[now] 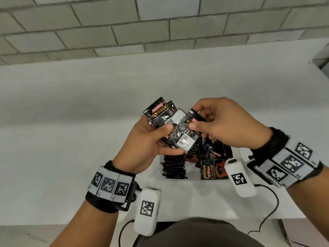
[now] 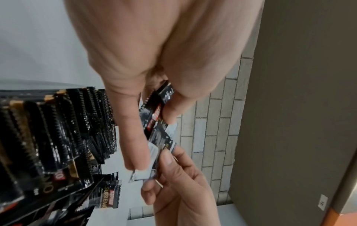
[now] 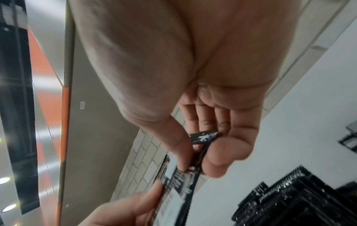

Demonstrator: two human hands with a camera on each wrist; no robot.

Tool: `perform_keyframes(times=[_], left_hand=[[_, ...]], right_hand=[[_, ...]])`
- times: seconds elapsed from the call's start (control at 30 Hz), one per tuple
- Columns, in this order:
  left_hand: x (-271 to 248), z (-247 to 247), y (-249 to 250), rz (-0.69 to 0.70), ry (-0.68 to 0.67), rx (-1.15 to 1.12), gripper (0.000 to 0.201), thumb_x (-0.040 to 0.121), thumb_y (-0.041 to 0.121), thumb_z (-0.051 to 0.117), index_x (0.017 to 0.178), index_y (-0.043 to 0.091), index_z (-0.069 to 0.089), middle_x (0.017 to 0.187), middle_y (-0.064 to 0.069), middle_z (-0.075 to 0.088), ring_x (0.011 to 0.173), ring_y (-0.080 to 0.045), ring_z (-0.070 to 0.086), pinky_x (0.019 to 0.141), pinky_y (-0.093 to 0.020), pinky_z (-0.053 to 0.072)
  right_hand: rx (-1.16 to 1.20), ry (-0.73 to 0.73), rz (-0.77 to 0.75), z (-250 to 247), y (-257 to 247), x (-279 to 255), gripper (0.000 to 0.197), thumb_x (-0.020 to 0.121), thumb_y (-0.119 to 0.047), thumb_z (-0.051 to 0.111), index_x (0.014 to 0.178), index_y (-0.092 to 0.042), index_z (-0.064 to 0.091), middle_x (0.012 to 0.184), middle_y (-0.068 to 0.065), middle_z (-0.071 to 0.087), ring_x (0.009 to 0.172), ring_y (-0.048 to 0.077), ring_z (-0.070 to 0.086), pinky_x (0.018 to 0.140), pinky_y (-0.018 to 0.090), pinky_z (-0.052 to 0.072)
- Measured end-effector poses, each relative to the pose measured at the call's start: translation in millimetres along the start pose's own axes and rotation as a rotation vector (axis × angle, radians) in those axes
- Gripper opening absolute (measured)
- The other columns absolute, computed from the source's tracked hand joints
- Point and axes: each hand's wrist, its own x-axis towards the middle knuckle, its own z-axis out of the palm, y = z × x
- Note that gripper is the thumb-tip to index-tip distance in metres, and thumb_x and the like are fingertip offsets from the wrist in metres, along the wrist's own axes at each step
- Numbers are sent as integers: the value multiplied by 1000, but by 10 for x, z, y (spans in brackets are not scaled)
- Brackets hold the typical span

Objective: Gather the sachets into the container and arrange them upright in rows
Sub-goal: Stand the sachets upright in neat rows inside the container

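My left hand (image 1: 170,139) holds a fan of several black Kopiko Supremo sachets (image 1: 160,113) above the container, thumb on top and fingers beneath. My right hand (image 1: 195,118) pinches the upper end of one more sachet (image 1: 183,138), which lies across the fan with its back side up. In the left wrist view the held sachets (image 2: 154,122) sit between thumb and fingers. The right wrist view shows the pinched sachet (image 3: 201,149). Below both hands, the clear container (image 1: 160,166) has a row of upright sachets (image 1: 173,168) on its left and loose sachets (image 1: 213,170) lying flat on its right.
The container stands on a white table (image 1: 71,122) near its front edge. A grey block wall (image 1: 160,24) rises behind the table. Cables (image 1: 270,211) from the wrist cameras trail over the front edge.
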Motion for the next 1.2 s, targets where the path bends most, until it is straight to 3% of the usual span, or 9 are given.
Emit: perform_keyframes(times=[0.13,0.2,0.27,0.43,0.57,0.67,0.8,1.0,1.2], left_hand=[[45,-59,-5,78,62,53,38,99,4,59,134,8,45,124,-19,70,87,-50,73,68,-50,63],[56,-74,-7,119,107,35,37,101,3,56,135,8,44,126,-21,69,93,-53,72,76,-53,63],[74,-76,-16,138,136,20,39,102,2,55,139,6,44,129,-21,67,102,-49,71,86,-54,61],[107,-100,-50,167,154,-18,43,103,0,54,144,1,41,136,-23,63,112,-45,69,95,-58,56],[54,-184,-16,143,148,-45,40,104,0,50,143,1,45,134,-21,65,111,-49,68,94,-54,58],[13,-198,-14,123,120,-33,39,104,1,50,143,1,46,134,-21,65,114,-48,67,93,-53,58],[-6,-180,-40,100,105,-17,41,103,2,51,143,2,46,132,-19,67,111,-48,68,95,-54,57],[-28,-217,-62,78,86,8,40,104,0,49,143,4,46,132,-20,67,111,-50,68,96,-55,57],[-52,-286,-41,79,108,26,39,104,0,49,143,5,47,132,-18,67,111,-49,68,100,-60,53]], right_hand=[[18,69,-1,-140,-1,-73,40,90,-11,72,115,-34,52,65,16,57,50,27,69,51,38,54],[25,101,6,-202,-10,-90,24,92,-11,68,104,-29,59,66,16,62,49,30,68,47,40,52],[118,52,12,-216,-56,-118,7,92,-18,71,95,-24,67,71,8,72,57,28,73,53,39,55],[65,-138,-37,-195,-75,-173,23,84,-23,79,105,-26,69,91,-15,78,78,13,75,84,32,60],[-92,-71,-57,-193,45,-151,3,86,-30,78,87,-32,78,77,-9,71,69,18,66,71,36,53],[-184,-126,-46,-171,124,-118,7,79,-34,84,78,-39,78,90,-15,63,76,5,63,72,26,50],[-310,-203,36,-21,222,-35,8,79,-29,85,79,-31,78,63,-18,68,58,0,64,57,10,44],[-519,-178,-1,208,311,104,22,78,-28,86,79,-18,67,66,-11,61,59,2,55,57,21,43],[-534,-152,-76,235,264,164,24,83,-24,78,70,-22,58,64,-9,60,61,4,54,61,26,46]])
